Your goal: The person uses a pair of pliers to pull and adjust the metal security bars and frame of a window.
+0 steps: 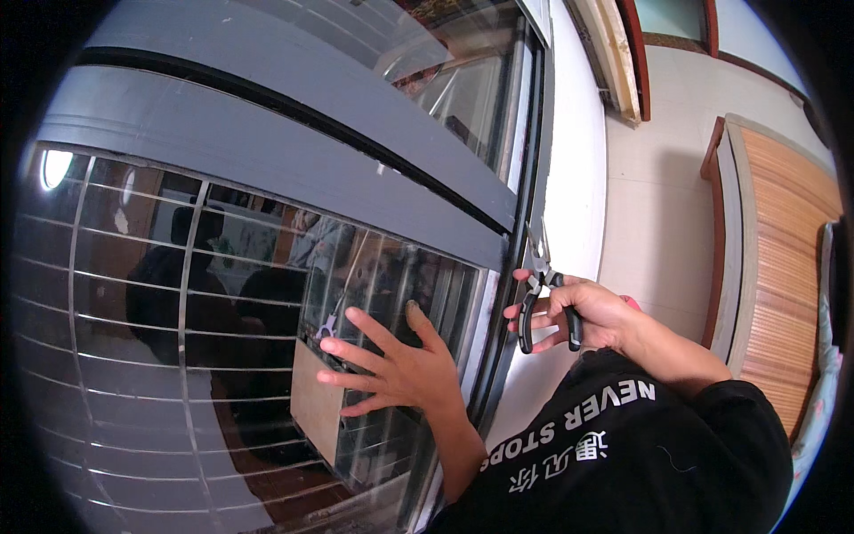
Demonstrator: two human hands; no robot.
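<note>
My left hand [407,370] is spread wide, its back towards me, against or just in front of the glass pane [247,414] of a grey-framed sliding door or window. Whether it touches the glass I cannot tell. My right hand [587,307] holds needle-nose pliers [538,260] by their black handles. The handles are spread and the slim jaws stand slightly apart, pointing away from me, beside the dark vertical edge of the frame [527,160]. Several fingers reach past and behind the handles.
Metal bars and reflections show in the glass. A grey rail [280,167] crosses above my left hand. Right of the frame is a white wall [577,153], then pale floor tiles [667,200]. A bed with a woven mat [787,267] stands at the far right.
</note>
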